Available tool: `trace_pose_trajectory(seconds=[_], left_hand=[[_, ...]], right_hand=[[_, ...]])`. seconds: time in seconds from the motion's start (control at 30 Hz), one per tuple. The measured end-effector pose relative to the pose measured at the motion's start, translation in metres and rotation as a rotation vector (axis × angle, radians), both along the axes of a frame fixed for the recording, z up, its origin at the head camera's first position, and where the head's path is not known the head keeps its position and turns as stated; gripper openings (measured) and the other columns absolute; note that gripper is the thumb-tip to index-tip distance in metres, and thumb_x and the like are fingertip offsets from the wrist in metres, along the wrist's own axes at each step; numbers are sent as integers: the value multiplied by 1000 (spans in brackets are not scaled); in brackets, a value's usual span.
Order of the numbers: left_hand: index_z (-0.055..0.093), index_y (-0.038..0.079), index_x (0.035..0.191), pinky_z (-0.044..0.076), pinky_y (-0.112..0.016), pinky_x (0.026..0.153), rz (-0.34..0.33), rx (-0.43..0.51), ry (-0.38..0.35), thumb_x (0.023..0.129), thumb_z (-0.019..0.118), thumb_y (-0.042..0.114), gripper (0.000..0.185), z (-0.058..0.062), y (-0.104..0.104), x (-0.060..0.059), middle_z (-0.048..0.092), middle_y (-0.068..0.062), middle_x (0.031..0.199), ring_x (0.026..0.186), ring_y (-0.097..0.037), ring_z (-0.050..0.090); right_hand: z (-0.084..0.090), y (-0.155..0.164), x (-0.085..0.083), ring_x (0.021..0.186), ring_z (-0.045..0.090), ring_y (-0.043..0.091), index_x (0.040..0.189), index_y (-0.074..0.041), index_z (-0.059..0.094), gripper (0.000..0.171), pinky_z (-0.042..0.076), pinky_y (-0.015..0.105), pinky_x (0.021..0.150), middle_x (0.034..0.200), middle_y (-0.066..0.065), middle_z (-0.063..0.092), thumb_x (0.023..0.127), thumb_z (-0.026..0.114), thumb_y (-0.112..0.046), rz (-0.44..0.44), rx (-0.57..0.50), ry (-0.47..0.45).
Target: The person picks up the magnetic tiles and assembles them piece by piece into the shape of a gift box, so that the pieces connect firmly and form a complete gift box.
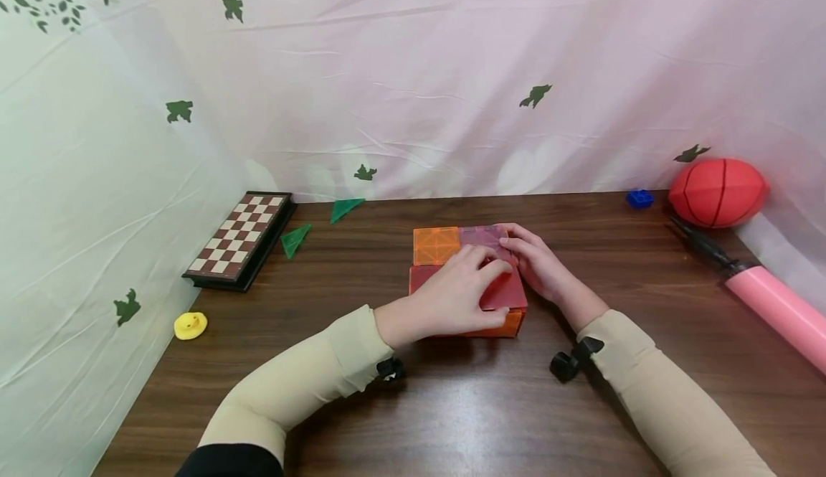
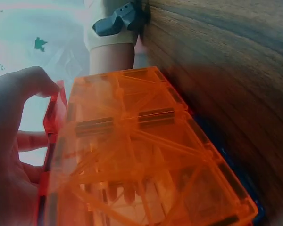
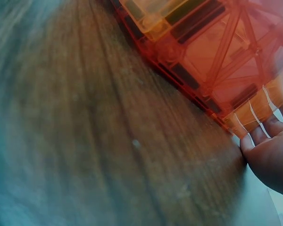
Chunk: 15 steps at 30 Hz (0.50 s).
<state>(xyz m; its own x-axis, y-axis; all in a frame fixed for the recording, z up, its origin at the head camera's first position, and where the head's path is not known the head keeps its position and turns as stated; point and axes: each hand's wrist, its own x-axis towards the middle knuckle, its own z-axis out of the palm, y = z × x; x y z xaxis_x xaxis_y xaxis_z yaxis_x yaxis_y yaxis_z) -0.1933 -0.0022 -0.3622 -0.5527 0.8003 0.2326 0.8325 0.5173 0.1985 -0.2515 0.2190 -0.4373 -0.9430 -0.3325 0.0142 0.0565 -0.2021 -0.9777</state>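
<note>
A low box of translucent magnetic tiles sits mid-table, with orange, pink and red panels on top and an orange front wall. My left hand lies over the red top panel, fingers curled on it and thumb hooked at its front edge. My right hand is at the box's right side with straight fingers resting on the pink panel. The left wrist view shows the orange wall close up, beside the left hand. In the right wrist view, fingertips touch the tiles.
A folded chessboard lies at the left, with two green triangle tiles and a yellow piece near it. At the right are a blue brick, a red ball and a pink pump. Curtains enclose the wooden table.
</note>
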Motion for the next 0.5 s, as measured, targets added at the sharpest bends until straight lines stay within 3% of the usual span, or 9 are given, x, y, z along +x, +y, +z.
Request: trace_pose_trajectory(seconds=[0.3, 0.5], left_hand=[[64, 13, 131, 37, -26, 107, -13, 6, -42, 92, 71, 38, 47, -3, -2, -3, 55, -4, 132, 124, -19, 45], [61, 8, 134, 37, -33, 111, 47, 108, -131, 98, 65, 36, 47, 3, -17, -13, 55, -7, 139, 131, -24, 44]], right_hand=[[0, 1, -1, 102, 61, 14, 132, -9, 52, 27, 51, 22, 90, 121, 2, 61, 108, 50, -21, -5, 22, 9], [-1, 1, 0, 98, 61, 12, 130, -10, 53, 25, 52, 23, 84, 118, 0, 61, 108, 50, -19, -8, 7, 6]])
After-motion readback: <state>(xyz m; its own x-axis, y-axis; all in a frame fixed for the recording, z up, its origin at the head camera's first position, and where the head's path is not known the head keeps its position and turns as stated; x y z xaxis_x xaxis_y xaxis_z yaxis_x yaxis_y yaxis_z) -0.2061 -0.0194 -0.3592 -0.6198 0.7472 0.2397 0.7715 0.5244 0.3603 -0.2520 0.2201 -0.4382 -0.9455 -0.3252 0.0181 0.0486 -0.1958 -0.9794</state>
